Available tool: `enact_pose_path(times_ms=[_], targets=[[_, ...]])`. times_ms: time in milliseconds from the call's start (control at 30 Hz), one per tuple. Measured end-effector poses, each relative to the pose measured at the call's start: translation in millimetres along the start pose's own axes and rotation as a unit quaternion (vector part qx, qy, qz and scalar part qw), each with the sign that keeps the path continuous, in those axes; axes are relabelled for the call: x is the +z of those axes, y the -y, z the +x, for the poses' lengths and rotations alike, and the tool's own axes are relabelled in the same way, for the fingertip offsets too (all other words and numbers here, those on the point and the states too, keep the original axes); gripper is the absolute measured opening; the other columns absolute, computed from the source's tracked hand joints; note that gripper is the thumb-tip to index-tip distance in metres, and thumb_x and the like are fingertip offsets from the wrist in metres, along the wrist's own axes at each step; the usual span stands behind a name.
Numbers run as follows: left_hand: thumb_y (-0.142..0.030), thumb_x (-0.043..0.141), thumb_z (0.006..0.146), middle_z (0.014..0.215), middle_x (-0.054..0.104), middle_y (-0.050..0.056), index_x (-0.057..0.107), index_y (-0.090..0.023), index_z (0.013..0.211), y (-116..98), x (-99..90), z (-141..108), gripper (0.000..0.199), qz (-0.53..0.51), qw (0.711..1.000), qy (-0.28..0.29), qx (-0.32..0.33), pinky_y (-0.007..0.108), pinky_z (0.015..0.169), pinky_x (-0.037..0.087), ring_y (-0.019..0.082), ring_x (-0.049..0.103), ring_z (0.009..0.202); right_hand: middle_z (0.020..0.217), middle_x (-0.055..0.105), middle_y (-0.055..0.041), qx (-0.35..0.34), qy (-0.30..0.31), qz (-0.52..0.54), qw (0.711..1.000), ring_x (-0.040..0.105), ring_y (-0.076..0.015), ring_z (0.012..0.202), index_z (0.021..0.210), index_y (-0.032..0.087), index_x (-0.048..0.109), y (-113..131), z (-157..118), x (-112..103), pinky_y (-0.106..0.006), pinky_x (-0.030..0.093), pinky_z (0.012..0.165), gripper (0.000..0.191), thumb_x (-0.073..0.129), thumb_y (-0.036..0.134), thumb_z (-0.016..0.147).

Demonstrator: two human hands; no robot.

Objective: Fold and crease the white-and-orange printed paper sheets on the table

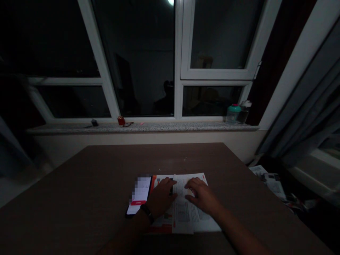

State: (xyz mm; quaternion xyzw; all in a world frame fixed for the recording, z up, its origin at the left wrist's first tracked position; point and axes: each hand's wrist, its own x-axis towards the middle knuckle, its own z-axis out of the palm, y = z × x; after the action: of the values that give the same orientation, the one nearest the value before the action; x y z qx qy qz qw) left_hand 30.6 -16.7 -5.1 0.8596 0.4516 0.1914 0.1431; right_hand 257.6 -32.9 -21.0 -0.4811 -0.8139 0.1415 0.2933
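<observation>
An open booklet (pixel 183 216) with printed white pages and a red-orange left part lies on the brown table. My left hand (pixel 161 198), with a dark band at the wrist, rests over the left page, thumb and fingers apart and nothing seen between them. Over the right page is my right hand (pixel 200 194), its fingers curled and thumb apart; a small pale thing shows near its fingers, too dim to make out. A phone (pixel 140 193) with a lit screen and a red button lies just left of the booklet, beside my left hand.
The table (pixel 111 166) reaches toward a granite windowsill (pixel 164 126). On the sill stand a small red jar (pixel 121 120), a teal-lidded container (pixel 233 113) and a clear bottle (pixel 244 111). Papers (pixel 273 184) are piled beyond the table's right edge, near a grey curtain (pixel 300 92).
</observation>
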Motion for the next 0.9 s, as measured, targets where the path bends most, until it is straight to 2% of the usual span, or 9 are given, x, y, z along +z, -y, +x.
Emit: enact_pose_path(times_ms=[200, 433, 633, 767, 900], targets=[[-0.024, 0.063, 0.083, 0.133, 0.053, 0.010, 0.044, -0.022, 0.136, 9.3, 7.3, -0.2, 0.057, 0.002, 1.000, 0.002, -0.022, 0.046, 0.102, 0.038, 0.030, 0.047, 0.123, 0.101, 0.059, -0.0053, 0.018, -0.043, 0.033, 0.998, 0.055, -0.0233, 0.095, 0.104, 0.023, 0.059, -7.4, -1.5, 1.4, -0.038, 0.042, 0.086, 0.027, 0.070, 0.023, 0.079], [-0.022, 0.062, 0.084, 0.136, 0.052, 0.010, 0.044, -0.022, 0.137, 3.7, 1.8, -0.3, 0.056, -0.003, 0.999, 0.014, -0.030, 0.047, 0.106, 0.034, 0.029, 0.045, 0.127, 0.099, 0.058, -0.0049, 0.017, -0.020, 0.034, 0.999, 0.054, -0.0237, 0.095, 0.102, 0.023, 0.059, -9.9, -1.9, 3.6, -0.037, 0.042, 0.084, 0.030, 0.073, 0.020, 0.075], [-0.018, 0.060, 0.083, 0.130, 0.054, 0.008, 0.043, -0.023, 0.137, 6.4, 4.8, 0.6, 0.057, -0.026, 1.000, 0.002, -0.009, 0.042, 0.103, 0.038, 0.026, 0.050, 0.119, 0.094, 0.058, -0.0047, 0.002, -0.030, 0.036, 0.999, 0.054, -0.0221, 0.093, 0.096, 0.022, 0.060, -6.6, -1.0, 1.2, -0.037, 0.042, 0.084, 0.014, 0.057, 0.014, 0.085], [-0.012, 0.058, 0.081, 0.128, 0.054, 0.006, 0.042, -0.025, 0.138, 3.8, 2.8, 1.1, 0.061, -0.055, 0.998, 0.000, 0.015, 0.038, 0.101, 0.039, 0.023, 0.052, 0.116, 0.095, 0.059, -0.0053, -0.007, -0.039, 0.077, 0.996, 0.055, -0.0214, 0.095, 0.096, 0.021, 0.060, -7.8, -0.9, 1.4, -0.035, 0.043, 0.085, 0.022, 0.050, 0.006, 0.082], [-0.010, 0.055, 0.081, 0.123, 0.056, 0.006, 0.038, -0.026, 0.141, -6.4, -5.8, 1.1, 0.065, -0.075, 0.997, 0.020, 0.013, 0.036, 0.094, 0.044, 0.023, 0.056, 0.108, 0.099, 0.060, -0.0052, 0.024, -0.045, 0.111, 0.993, 0.056, -0.0208, 0.095, 0.100, 0.021, 0.060, -9.4, -0.8, 1.9, -0.033, 0.043, 0.085, 0.029, 0.053, 0.006, 0.076]])
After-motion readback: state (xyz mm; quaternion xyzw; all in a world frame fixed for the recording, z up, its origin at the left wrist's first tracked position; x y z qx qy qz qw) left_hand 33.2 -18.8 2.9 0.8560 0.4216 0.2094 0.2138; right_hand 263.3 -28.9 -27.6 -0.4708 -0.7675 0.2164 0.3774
